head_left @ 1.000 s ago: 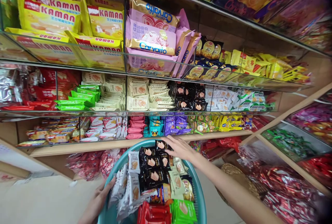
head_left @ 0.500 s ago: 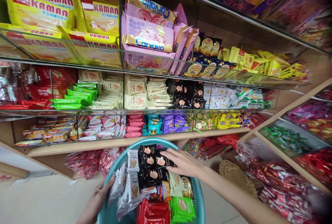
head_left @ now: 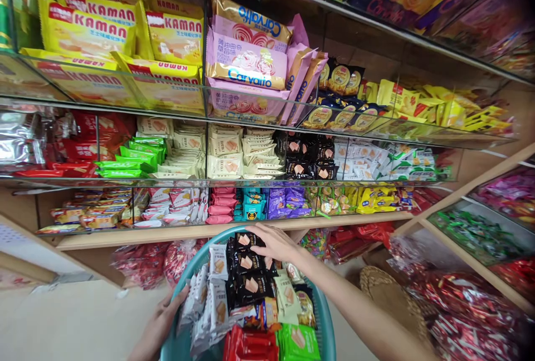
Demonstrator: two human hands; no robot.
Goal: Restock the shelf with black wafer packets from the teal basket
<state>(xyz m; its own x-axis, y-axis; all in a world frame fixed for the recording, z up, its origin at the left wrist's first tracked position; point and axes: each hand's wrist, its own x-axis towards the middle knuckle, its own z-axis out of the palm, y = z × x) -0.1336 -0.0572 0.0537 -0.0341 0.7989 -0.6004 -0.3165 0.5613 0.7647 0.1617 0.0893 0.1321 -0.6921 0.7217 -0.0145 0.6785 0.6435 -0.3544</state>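
Observation:
A teal plastic basket (head_left: 327, 316) stands below the shelves, loaded with small wrapped snacks. My left hand (head_left: 161, 319) grips its left rim. My right hand (head_left: 276, 247) reaches in from the right, fingers apart over the far end of the black packets (head_left: 249, 263); whether the fingertips press on them is hard to tell. White packets (head_left: 217, 299) line the left side of the basket. Red packets (head_left: 251, 344) and green packets (head_left: 297, 341) lie nearest me, with cream packets (head_left: 286, 297) just behind the green ones.
Glass-fronted shelves hold yellow wafer packs (head_left: 90, 32), pink cookie packs (head_left: 246, 60) and rows of smaller snacks. A wooden shelf edge (head_left: 137, 237) runs just beyond the basket. Bagged red sweets (head_left: 460, 288) and a woven basket (head_left: 376, 299) sit to the right.
My right hand has moved toward the far rim, uncovering more of the black and cream packets. My left hand stays on the left rim. The view has shifted slightly left.

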